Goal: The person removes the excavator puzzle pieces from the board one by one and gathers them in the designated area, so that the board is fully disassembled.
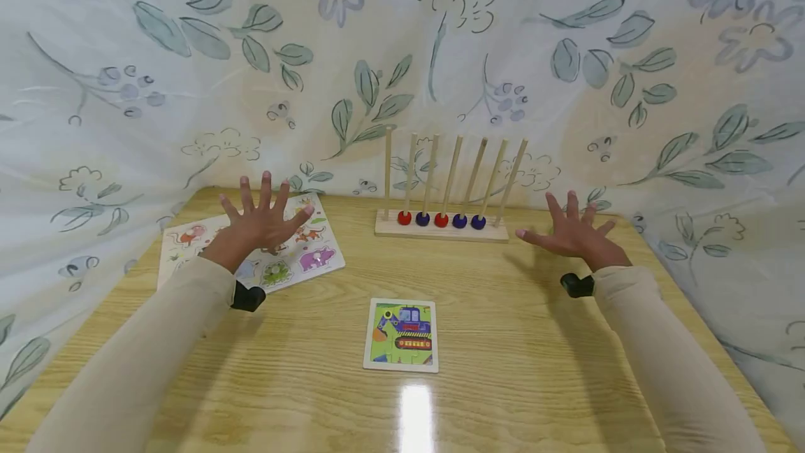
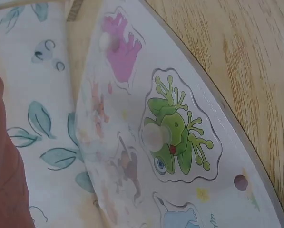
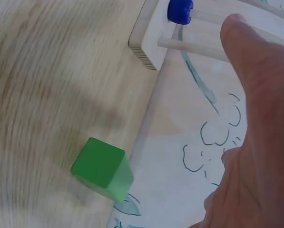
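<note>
My left hand (image 1: 260,226) is held over the animal knob puzzle board (image 1: 327,268), fingers spread and nothing in it. In the left wrist view a green frog piece (image 2: 180,128) and a pink hippo-like piece (image 2: 120,59) sit in that board, each with a round knob. To the right, my right hand (image 1: 575,233) is also spread and holds nothing, near the right end of a wooden peg stand (image 1: 440,231). Below it, the right wrist view shows a green block (image 3: 101,161), mostly hidden behind the hand in the head view.
A small framed jigsaw of a digger (image 1: 402,335) lies at the middle of the wooden table (image 1: 503,369). Red beads (image 1: 404,218) and blue beads (image 1: 479,222) sit at the feet of the stand's upright rods. Flower-patterned cloth (image 1: 377,40) hangs behind and at both sides.
</note>
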`<state>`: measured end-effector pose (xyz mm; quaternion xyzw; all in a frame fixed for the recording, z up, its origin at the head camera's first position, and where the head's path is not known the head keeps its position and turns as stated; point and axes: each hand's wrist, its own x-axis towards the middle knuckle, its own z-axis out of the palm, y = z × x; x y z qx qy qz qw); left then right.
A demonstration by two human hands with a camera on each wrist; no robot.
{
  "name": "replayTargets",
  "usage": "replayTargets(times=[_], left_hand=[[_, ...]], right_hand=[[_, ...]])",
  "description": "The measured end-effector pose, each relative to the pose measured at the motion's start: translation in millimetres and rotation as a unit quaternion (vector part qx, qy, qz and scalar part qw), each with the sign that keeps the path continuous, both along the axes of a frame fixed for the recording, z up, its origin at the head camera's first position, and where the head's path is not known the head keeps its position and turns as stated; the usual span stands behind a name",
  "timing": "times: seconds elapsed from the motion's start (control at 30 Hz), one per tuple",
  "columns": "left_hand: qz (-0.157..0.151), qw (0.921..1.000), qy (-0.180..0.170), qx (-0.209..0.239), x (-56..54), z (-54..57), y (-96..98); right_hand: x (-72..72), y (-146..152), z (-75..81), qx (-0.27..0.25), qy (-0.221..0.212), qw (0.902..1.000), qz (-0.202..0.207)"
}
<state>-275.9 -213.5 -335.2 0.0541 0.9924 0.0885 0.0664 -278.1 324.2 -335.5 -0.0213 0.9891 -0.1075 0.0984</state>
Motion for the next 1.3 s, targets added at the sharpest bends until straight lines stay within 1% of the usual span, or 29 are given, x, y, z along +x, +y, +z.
replayTargets(times=[0.17, 0.23, 0.3, 0.37, 0.47, 0.57, 0.67, 0.77, 0.97, 1.13, 1.3], left_hand=[[-0.013, 0.9999, 0.002, -0.004, 6.5, -8.5, 0.8], [-0.022, 0.9996, 0.015, 0.004, 8.6, -13.3, 0.8], [-0.036, 0.9988, 0.032, 0.011, 10.8, -18.2, 1.3], [-0.055, 0.9973, 0.046, 0.017, 14.5, -22.4, 2.1], [-0.095, 0.9927, 0.063, 0.037, 23.0, -28.0, 3.7], [-0.135, 0.9861, 0.071, 0.067, 31.4, -33.2, 5.2], [-0.166, 0.9790, 0.063, 0.100, 37.5, -36.7, 6.7], [-0.184, 0.9744, 0.054, 0.117, 42.8, -35.1, 8.0], [-0.208, 0.9648, 0.060, 0.149, 51.7, -25.2, 7.6], [-0.215, 0.9591, 0.069, 0.171, 59.9, -20.5, 6.7], [-0.220, 0.9515, 0.076, 0.201, 73.1, -18.5, 6.9]], right_hand=[[4.9, 1.7, 5.3, -0.014, -0.009, 0.9998, 0.007], [7.4, 4.7, 7.5, -0.019, -0.005, 0.9997, 0.014], [10.3, 7.9, 8.9, -0.023, 0.013, 0.9991, 0.034], [13.6, 9.9, 9.0, -0.039, 0.026, 0.9973, 0.057], [19.0, 8.4, 6.2, -0.073, 0.041, 0.9925, 0.089], [26.5, 5.0, 4.3, -0.099, 0.046, 0.9895, 0.095], [33.1, 2.5, 4.3, -0.107, 0.060, 0.9883, 0.091], [37.4, -0.4, 5.0, -0.116, 0.075, 0.9861, 0.093], [42.7, -15.2, 3.2, -0.152, 0.098, 0.9772, 0.112], [45.0, -28.4, 0.5, -0.181, 0.104, 0.9707, 0.120], [46.6, -43.1, -3.5, -0.195, 0.101, 0.9655, 0.140]])
